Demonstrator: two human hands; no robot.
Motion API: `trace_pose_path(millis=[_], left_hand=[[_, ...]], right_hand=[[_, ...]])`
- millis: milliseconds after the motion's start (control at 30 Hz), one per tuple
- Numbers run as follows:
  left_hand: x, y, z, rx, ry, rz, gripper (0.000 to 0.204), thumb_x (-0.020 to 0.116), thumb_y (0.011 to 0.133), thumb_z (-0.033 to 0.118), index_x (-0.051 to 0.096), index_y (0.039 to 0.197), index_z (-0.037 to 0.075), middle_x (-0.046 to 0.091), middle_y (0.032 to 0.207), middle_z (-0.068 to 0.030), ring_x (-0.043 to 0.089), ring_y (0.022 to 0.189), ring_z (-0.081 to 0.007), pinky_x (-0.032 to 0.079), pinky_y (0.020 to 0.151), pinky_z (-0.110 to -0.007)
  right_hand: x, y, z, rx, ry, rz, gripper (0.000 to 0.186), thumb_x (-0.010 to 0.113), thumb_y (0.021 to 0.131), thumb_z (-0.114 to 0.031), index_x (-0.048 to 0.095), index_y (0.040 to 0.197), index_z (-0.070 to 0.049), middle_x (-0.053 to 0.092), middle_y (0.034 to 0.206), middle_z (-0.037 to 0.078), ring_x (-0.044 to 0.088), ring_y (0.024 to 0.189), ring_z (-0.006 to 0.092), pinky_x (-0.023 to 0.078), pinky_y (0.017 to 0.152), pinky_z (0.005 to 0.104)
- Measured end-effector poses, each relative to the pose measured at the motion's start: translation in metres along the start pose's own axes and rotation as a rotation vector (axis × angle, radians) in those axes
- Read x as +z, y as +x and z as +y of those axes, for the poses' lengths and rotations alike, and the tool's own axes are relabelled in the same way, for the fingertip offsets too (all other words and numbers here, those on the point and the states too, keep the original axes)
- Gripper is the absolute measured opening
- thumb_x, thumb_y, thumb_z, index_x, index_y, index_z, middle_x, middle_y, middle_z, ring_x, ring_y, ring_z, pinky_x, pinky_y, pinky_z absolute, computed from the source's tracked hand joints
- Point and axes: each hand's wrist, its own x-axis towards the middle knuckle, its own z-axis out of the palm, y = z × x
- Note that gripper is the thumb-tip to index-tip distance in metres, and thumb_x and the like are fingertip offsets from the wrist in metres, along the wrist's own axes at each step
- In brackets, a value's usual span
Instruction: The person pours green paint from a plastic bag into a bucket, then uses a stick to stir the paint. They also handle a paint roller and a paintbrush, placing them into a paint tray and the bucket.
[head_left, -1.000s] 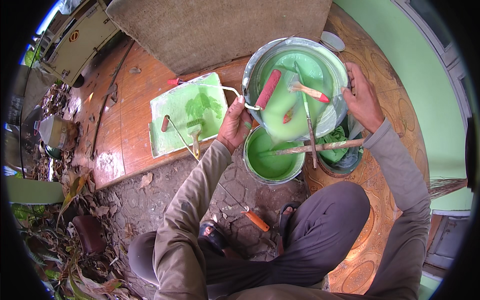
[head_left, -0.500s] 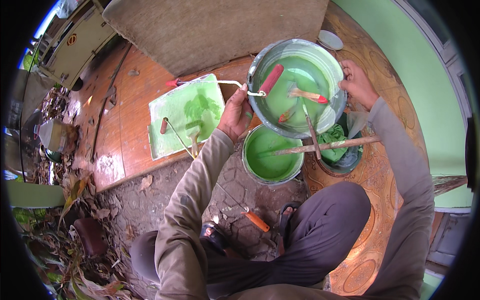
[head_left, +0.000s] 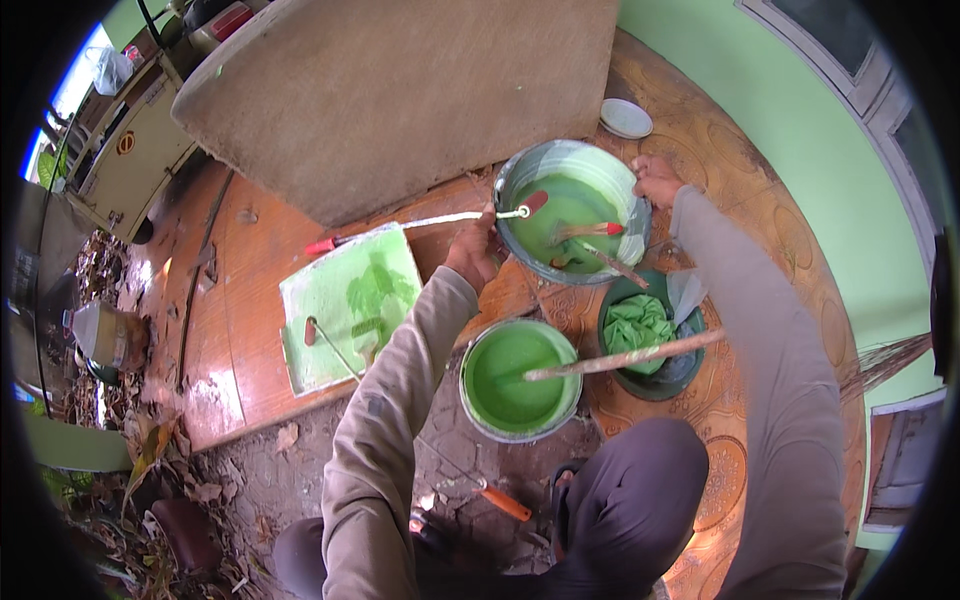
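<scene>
My left hand (head_left: 476, 252) is closed on the near-left rim of a grey bucket (head_left: 640, 240) with pale green paint inside. Across from it, my right hand (head_left: 657, 182) grips the bucket's right rim. A paint roller (head_left: 536, 203) lies over the left rim beside my left fingers, its red handle reaching out above the tray. Inside the bucket rest a paintbrush (head_left: 600, 230) with a red-tipped handle and a stained stick (head_left: 618, 264). Nearer to me stands a second bucket (head_left: 470, 412) of brighter green paint, a wooden stick (head_left: 640, 357) leaning out of it.
Left lies a paint tray (head_left: 300, 290) with a small roller (head_left: 311, 331) and brush (head_left: 367, 340). A dark pail (head_left: 655, 388) holds green plastic. A board (head_left: 400, 100) stands behind; a white lid (head_left: 627, 118) lies far right. An orange-handled tool (head_left: 507, 503) is near my feet.
Both hands have carried the grey bucket away from me and lower, off the second bucket. The pail with green plastic now shows more fully. My view has shifted too.
</scene>
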Motion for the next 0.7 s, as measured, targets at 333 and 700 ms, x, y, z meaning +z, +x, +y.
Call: trace_pose_path(millis=[333, 700], left_hand=[[0.055, 0.057, -0.043, -0.142, -0.071, 0.181, 0.017, 0.060, 0.095, 0.026, 0.057, 0.088, 0.011, 0.052, 0.073, 0.0017, 0.054, 0.065, -0.0139, 0.055, 0.064, -0.031], [0.098, 0.103, -0.095, -0.265, -0.074, 0.142, 0.024, 0.066, 0.091, 0.030, 0.054, 0.080, 0.012, 0.047, 0.068, 0.0015, 0.050, 0.058, -0.0154, 0.052, 0.055, -0.033]], right_hand=[[-0.029, 0.095, 0.092, -0.029, -0.408, 0.281, 0.035, 0.058, 0.074, 0.000, 0.054, 0.109, 0.002, 0.063, 0.098, 0.018, 0.062, 0.095, 0.0300, 0.048, 0.080, 0.0364], [-0.095, 0.127, 0.160, 0.036, -0.459, 0.176, 0.051, 0.066, 0.075, -0.010, 0.054, 0.124, 0.000, 0.065, 0.102, 0.011, 0.061, 0.090, 0.0210, 0.049, 0.078, 0.0376]])
